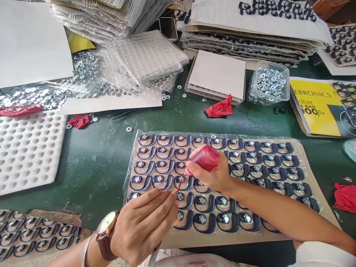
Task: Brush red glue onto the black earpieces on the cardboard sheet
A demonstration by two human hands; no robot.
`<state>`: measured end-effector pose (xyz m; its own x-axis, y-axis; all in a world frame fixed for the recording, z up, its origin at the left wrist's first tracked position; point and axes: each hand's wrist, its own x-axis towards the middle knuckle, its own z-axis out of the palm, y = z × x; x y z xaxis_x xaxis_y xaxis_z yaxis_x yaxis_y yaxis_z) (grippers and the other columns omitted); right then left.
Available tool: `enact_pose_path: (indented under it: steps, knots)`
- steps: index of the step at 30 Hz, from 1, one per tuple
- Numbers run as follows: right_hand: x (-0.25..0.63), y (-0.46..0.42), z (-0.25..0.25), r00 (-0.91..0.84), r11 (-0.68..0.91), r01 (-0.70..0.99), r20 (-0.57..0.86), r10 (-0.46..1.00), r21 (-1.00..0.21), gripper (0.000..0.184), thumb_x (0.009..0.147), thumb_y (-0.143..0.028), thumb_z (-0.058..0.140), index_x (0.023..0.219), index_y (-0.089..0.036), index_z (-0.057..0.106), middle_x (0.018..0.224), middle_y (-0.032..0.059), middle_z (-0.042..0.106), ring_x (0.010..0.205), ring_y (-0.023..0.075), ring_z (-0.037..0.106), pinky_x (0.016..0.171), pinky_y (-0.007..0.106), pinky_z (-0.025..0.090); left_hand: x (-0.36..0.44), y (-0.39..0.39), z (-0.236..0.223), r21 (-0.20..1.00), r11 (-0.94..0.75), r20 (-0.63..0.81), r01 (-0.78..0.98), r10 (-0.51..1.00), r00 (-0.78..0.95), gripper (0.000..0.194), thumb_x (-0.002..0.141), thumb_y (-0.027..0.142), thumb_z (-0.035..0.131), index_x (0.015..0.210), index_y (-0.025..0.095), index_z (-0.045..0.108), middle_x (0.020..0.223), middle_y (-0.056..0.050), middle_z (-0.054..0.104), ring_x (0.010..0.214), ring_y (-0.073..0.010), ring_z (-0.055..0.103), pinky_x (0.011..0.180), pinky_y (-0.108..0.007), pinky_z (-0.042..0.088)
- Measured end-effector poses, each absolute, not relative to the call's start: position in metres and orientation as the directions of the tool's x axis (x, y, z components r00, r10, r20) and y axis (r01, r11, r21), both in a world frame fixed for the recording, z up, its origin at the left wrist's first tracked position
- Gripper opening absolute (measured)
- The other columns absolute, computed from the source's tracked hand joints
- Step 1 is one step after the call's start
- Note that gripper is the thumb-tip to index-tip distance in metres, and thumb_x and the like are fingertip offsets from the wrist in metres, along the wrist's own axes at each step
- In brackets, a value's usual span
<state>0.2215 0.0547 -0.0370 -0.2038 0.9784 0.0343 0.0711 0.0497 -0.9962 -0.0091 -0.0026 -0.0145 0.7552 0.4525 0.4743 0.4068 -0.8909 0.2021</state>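
A cardboard sheet [314, 178] covered in clear film lies before me, bearing rows of several black curved parts with round metal discs. My right hand [214, 174] is closed round a small red bottle [204, 157] held over the sheet's middle. My left hand [144, 222], with a brown-strapped watch on the wrist, pinches a thin red-tipped stick [178, 185]. The stick's tip sits just below the bottle, near one disc in the fourth row.
A white foam tray [27, 152] with holes lies at left. A second sheet of parts [36, 233] is at bottom left. Loose washers [83, 74], a clear tub of washers [268, 87], red rags [221, 107], stacked plastic trays [144, 55] and cardboard fill the back.
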Motion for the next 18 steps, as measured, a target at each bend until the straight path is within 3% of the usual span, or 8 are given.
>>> enact_pose_path:
  steps: [4, 18]
  knots:
    - [0.2219, 0.0559, -0.0362, -0.205, 0.025, 0.105, 0.003, 0.979, -0.994, 0.021, 0.086, -0.04, 0.069, 0.082, -0.021, 0.062, 0.06, -0.0002, 0.064, 0.054, 0.0147, 0.061, 0.052, 0.029, 0.052, -0.0105, -0.0021, -0.0157, 0.222, -0.89, 0.462, 0.398, 0.455, 0.761, 0.029, 0.097, 0.012, 0.043, 0.111, 0.005, 0.068, 0.116, -0.013, 0.071, 0.117, -0.0241, 0.064, 0.099, -0.037, 0.054]
    - [0.2203, 0.0596, -0.0329, -0.233, 0.16, 0.211, 0.11, 0.966, -0.964, 0.03, 0.089, -0.04, 0.066, 0.069, -0.019, 0.061, 0.058, -0.0002, 0.062, 0.054, 0.0125, 0.058, 0.055, 0.027, 0.051, -0.0077, 0.0037, -0.0075, 0.241, -0.888, 0.443, 0.393, 0.461, 0.769, 0.026, 0.097, 0.014, 0.047, 0.109, 0.004, 0.068, 0.113, -0.013, 0.072, 0.111, -0.0232, 0.067, 0.097, -0.037, 0.053]
